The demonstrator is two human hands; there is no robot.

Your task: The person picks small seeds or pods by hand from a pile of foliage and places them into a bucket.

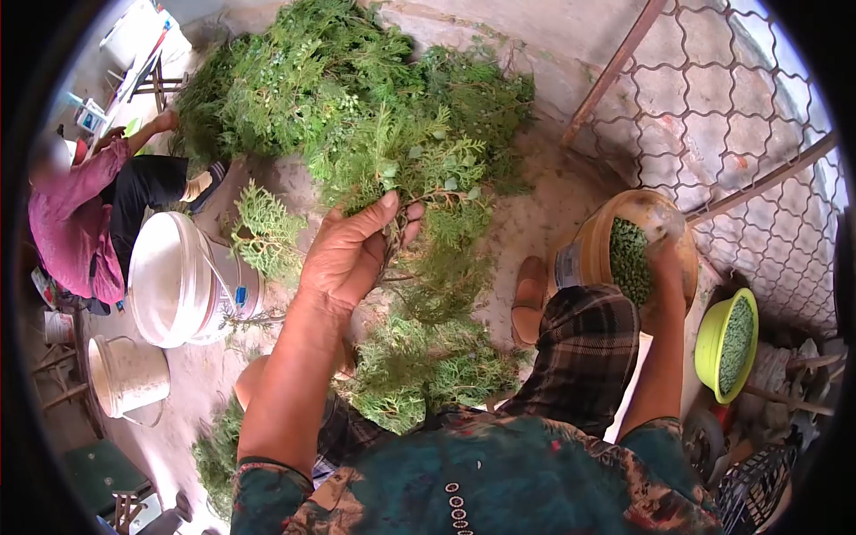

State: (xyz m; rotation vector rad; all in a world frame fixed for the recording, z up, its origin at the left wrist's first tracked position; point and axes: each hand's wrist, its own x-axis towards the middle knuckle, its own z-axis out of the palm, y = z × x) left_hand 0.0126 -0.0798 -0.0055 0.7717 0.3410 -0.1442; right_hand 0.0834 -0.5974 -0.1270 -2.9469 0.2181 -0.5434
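Observation:
My left hand (346, 254) is closed around the stem of a leafy conifer branch (450, 165), holding it up in front of me. Small pale green cones sit among its flat, scaly sprays. To the right, my right hand (664, 254) is inside the mouth of a yellowish bucket (571, 254); its fingers are smeared by motion, so what they hold does not show. A heap of small green cones (629, 259) lies in that bucket, beside my right foot.
A big pile of cut branches (294, 89) lies ahead, with more greenery (428, 357) between my legs. Two white buckets (165, 276) (134, 374) stand left, near a seated person (80, 214). Right are a lime-green basin (713, 343) of cones and a wire-mesh panel (704, 80).

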